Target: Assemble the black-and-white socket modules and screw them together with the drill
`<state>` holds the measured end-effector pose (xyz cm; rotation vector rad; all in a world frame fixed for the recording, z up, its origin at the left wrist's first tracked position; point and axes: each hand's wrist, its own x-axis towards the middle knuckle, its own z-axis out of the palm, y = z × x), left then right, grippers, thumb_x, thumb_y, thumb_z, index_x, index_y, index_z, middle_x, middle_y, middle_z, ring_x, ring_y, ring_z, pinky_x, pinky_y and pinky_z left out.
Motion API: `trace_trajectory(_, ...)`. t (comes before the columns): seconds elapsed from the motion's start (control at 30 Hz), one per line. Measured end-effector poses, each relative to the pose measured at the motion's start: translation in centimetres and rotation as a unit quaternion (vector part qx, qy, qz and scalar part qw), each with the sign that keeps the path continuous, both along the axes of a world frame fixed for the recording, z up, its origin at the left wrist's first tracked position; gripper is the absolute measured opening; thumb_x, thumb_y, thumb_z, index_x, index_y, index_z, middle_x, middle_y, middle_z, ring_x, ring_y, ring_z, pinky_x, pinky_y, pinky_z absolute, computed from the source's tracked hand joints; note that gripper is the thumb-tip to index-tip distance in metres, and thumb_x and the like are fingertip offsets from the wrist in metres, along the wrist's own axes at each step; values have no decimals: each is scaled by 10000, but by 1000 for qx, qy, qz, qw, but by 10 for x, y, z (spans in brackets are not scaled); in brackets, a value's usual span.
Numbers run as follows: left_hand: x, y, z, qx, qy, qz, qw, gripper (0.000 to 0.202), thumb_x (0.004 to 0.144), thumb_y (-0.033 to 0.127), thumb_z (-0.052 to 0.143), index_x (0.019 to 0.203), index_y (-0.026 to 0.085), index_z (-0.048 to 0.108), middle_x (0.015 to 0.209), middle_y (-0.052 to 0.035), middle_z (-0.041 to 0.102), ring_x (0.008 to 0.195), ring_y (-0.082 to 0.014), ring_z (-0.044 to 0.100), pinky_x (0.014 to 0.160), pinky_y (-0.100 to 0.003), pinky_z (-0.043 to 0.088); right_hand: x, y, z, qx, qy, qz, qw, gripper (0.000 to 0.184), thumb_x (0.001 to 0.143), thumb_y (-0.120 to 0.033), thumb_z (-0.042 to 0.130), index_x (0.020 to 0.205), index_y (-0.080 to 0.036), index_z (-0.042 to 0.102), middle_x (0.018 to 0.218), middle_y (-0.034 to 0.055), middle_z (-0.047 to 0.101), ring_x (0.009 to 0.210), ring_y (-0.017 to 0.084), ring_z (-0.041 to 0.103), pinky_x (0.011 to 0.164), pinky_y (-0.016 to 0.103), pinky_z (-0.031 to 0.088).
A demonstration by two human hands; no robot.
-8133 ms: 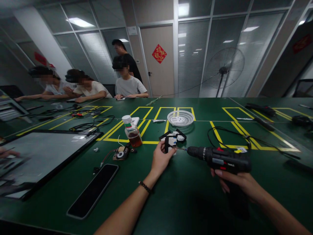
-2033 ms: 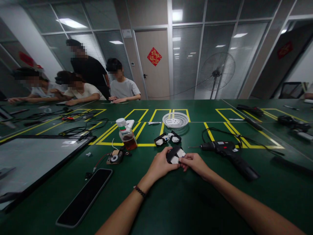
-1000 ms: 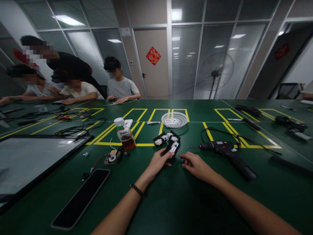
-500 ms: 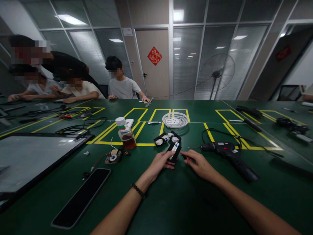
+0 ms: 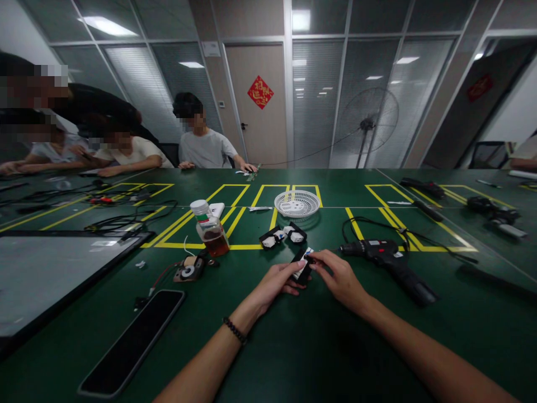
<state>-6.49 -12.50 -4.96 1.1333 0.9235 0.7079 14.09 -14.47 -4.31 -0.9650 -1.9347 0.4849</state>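
My left hand [image 5: 280, 282] is closed around a small black rectangular part with a white strip [image 5: 301, 270] and a bit of blue near its top. The thumb lies over the strip. My right hand [image 5: 335, 274] pinches at the part's upper right edge; its fingertips touch it and mostly hide the small black piece between them. Just beyond lie two black holders with white pieces, one on the left [image 5: 272, 239] and one on the right [image 5: 295, 234]. The cordless drill [image 5: 388, 260] lies right of my right hand, its bit pointing toward my fingers.
Behind the holders stands a white plastic basket [image 5: 297, 205]. To the left are a bottle of brown liquid [image 5: 212, 232], a small coil-like device [image 5: 191, 270], a phone [image 5: 134, 344] and a framed panel [image 5: 62, 280]. Several people sit or lean across the green table [image 5: 293, 358].
My right hand has moved in to the black part, closing the small gap. The part has turned and come slightly nearer to me, away from the holders. The view has shifted a little.
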Motion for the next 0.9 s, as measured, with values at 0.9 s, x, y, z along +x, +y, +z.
trace_trajectory(0.9,4,-3,3,11,-1,39,999,517,716,494,761,1050,119,640,953,-146,703,857,-237,685,688,-329,576,-5,-3,-10,76,-8,-23,997,333,964,-143,468,1241,-240,627,1124,91,679,1060,233,624,939,430,520)
